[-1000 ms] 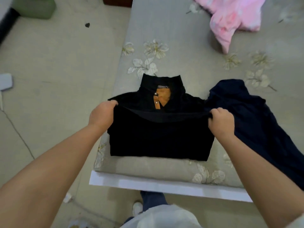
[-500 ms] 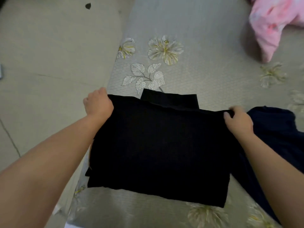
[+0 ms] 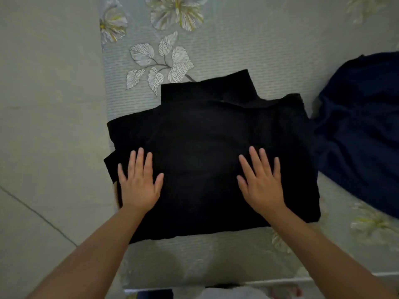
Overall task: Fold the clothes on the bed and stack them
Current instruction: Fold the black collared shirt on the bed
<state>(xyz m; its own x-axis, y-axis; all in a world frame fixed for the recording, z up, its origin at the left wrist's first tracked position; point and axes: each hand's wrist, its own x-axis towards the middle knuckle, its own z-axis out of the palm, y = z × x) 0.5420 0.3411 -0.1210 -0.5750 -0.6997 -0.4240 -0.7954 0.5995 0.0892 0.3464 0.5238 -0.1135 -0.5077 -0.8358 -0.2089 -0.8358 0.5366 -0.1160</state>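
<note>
Grey flowery bed [image 3: 248, 50], and near its front edge both hands are now flat on the folded black shirt [image 3: 211, 152]. The left hand [image 3: 139, 184] and right hand [image 3: 262, 184] have let go of the hem they pinched half a second ago, fingers spread and pressing down. Navy garment [image 3: 362, 130] sits just beside it on the right.

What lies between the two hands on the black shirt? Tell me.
Only bare black fabric. In the head view the left hand and right hand both press flat on the folded black shirt, and nothing else sits on the stretch between them.
</note>
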